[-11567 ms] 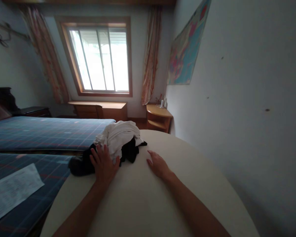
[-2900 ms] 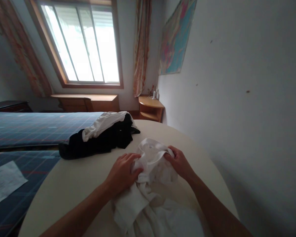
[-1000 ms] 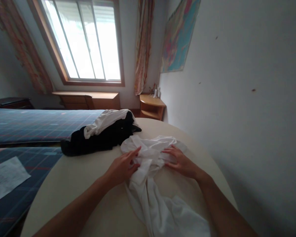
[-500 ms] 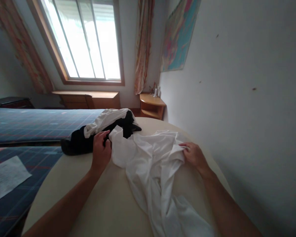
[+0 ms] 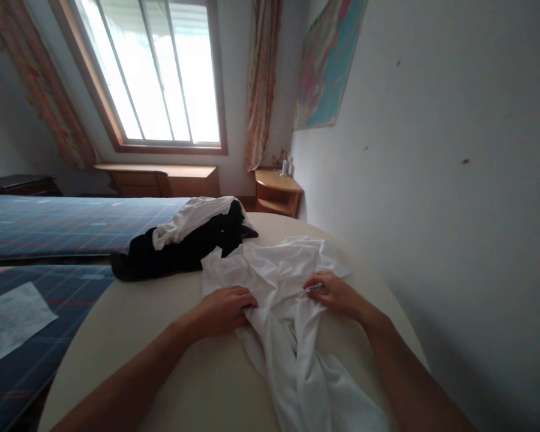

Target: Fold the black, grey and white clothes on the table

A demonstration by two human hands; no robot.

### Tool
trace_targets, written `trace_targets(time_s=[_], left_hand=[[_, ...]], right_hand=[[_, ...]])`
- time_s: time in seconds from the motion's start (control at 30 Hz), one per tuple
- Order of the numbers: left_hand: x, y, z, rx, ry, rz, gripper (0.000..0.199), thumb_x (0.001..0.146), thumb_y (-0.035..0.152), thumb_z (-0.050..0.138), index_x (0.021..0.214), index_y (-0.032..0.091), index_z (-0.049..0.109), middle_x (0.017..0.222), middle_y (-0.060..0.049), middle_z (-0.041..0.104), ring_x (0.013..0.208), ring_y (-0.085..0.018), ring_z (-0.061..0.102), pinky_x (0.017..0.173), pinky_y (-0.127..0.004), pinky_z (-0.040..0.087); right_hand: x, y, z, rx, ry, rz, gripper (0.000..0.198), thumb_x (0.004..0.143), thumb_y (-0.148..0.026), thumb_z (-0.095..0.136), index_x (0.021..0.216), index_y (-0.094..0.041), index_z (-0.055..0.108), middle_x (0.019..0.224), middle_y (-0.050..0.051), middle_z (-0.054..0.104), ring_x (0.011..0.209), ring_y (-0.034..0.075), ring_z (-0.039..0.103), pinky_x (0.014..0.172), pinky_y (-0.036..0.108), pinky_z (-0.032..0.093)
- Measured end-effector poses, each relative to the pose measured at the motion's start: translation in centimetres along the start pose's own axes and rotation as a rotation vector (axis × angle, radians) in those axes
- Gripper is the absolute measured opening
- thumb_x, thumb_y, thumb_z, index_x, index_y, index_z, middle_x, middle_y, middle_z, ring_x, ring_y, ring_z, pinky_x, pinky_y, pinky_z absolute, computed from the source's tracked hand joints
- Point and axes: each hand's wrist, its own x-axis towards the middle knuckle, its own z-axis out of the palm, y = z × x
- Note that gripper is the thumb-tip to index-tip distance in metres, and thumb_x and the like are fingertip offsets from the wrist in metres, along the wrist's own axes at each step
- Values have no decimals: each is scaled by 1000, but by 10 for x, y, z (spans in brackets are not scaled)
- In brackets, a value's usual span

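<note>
A white garment [image 5: 274, 270], thin and wrinkled and perhaps a shirt, lies across the pale round table [image 5: 198, 372], its lower part trailing toward me. On its left side my left hand [image 5: 228, 307] has its fingers closed on the cloth edge. My right hand [image 5: 330, 293] pinches a fold of the same garment on the right side. Between the hands the cloth bunches into lengthwise creases. Beyond my left hand sits a heap of black clothing [image 5: 180, 255] with another white cloth [image 5: 193, 216] on top.
Left of the table are beds with blue plaid mattresses [image 5: 72, 222], one bearing a printed paper sheet [image 5: 13, 324]. A white wall [image 5: 454, 240] runs close along the right. Behind stand a wooden desk [image 5: 189, 174] and a corner shelf [image 5: 276, 183] under the window.
My left hand has let go of the garment's far left corner and come nearer and to the right. The right hand has shifted inward, and the upper right part now lies spread out.
</note>
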Motion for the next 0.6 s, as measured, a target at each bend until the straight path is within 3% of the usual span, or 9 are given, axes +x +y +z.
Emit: trace_targets(time_s=[0.07, 0.13, 0.23, 0.3, 0.43, 0.6], left_hand=[[-1, -8, -3, 23, 67, -48, 24, 86, 14, 57, 106, 24, 65, 103, -2, 70, 94, -19, 66, 81, -27, 48], [-3, -19, -9, 73, 228, -135, 20, 87, 14, 55, 102, 23, 65, 102, -3, 70, 93, -19, 66, 81, -27, 47], [-7, -33, -21, 196, 496, -351, 11, 90, 24, 55, 98, 22, 63, 101, -4, 70, 91, -20, 66, 77, -27, 47], [-8, -38, -26, 255, 562, -522, 12, 91, 32, 55, 95, 22, 61, 95, -4, 69, 84, -21, 67, 69, -27, 45], [-6, -30, -28, 252, 436, -746, 21, 92, 45, 53, 89, 24, 57, 79, -1, 70, 73, -23, 69, 59, -27, 40], [0, -10, -20, 117, 284, -746, 27, 89, 44, 59, 106, 25, 53, 85, -1, 76, 85, -27, 72, 65, -29, 42]], right_hand=[[2, 9, 0, -23, 75, 46, 16, 85, -26, 60, 94, -21, 73, 98, 6, 70, 98, 23, 64, 92, 37, 47], [4, 19, 0, -74, 195, 106, 18, 86, -23, 57, 96, -21, 71, 100, 7, 70, 97, 23, 63, 91, 37, 47], [9, 31, 0, -180, 382, 165, 20, 85, -21, 55, 99, -19, 70, 103, 9, 70, 100, 26, 62, 94, 41, 46], [11, 33, -1, -231, 464, 159, 22, 83, -19, 56, 101, -18, 70, 104, 10, 70, 102, 27, 61, 97, 43, 45], [10, 10, -1, -218, 450, 39, 21, 84, -21, 60, 101, -20, 71, 104, 9, 71, 103, 27, 60, 98, 43, 43], [4, -31, 3, -72, 87, -164, 20, 85, -34, 68, 102, -25, 74, 102, 6, 72, 107, 25, 61, 99, 40, 43]])
